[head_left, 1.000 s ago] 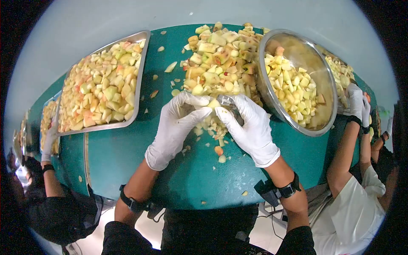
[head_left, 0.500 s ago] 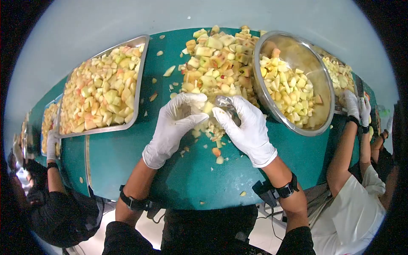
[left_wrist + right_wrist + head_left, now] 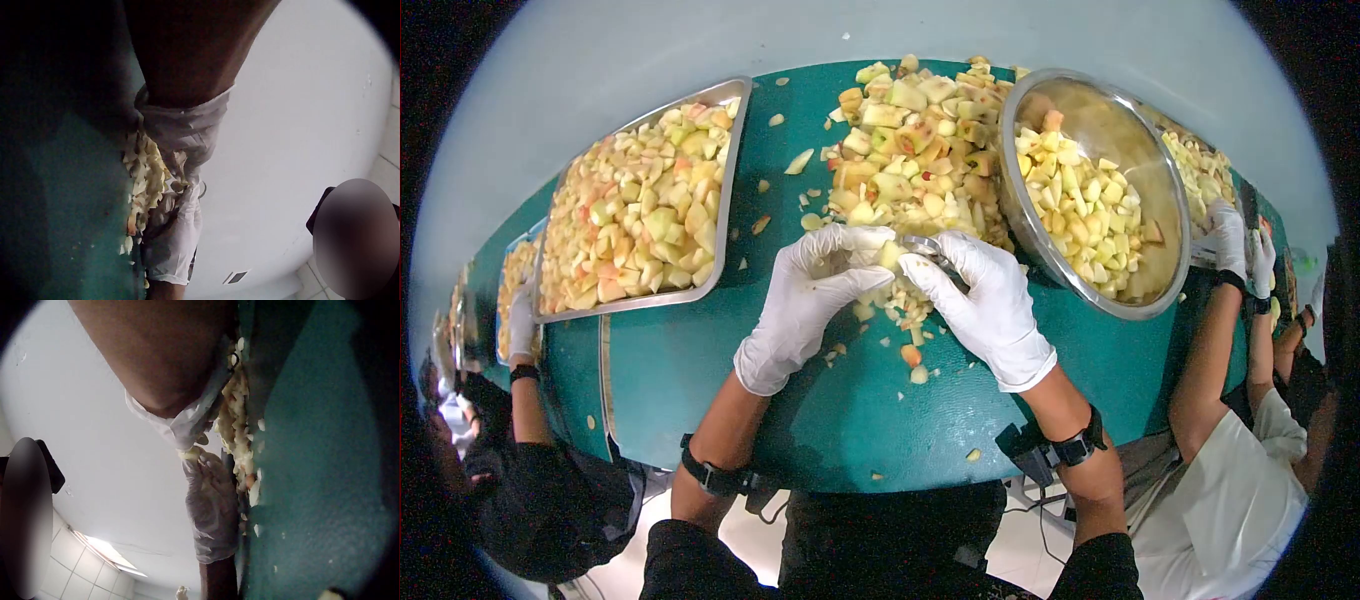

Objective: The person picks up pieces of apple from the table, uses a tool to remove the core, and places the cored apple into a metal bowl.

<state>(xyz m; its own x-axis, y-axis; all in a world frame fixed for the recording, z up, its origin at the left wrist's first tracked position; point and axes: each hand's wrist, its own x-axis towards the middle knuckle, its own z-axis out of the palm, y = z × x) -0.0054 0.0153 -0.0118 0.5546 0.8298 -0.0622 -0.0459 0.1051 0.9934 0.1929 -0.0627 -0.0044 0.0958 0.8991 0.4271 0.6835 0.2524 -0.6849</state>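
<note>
Both hands wear white gloves and meet over the front of a heap of cut apple pieces [image 3: 920, 150]. My left hand [image 3: 808, 300] pinches a pale apple piece [image 3: 889, 255] between thumb and fingers. Close beside it, my right hand [image 3: 985, 300] grips a small shiny metal tool [image 3: 920, 242] with a curved end; its exact kind is unclear because the fingers cover most of it. The right thumb tip lies right at the apple piece. In the right wrist view, the apple piece [image 3: 190, 452] shows between the two gloved hands.
A metal tray [image 3: 722, 215] full of apple chunks stands at the left. On the right, a tilted steel bowl [image 3: 1090, 298] holds more chunks. Small scraps lie on the green table [image 3: 880, 420]. Other people's gloved hands [image 3: 1228, 240] work at both sides.
The metal tool has turned and now shows a narrower, flatter edge beside the apple piece. Both hands have stayed almost in place, still holding the piece and the tool.
</note>
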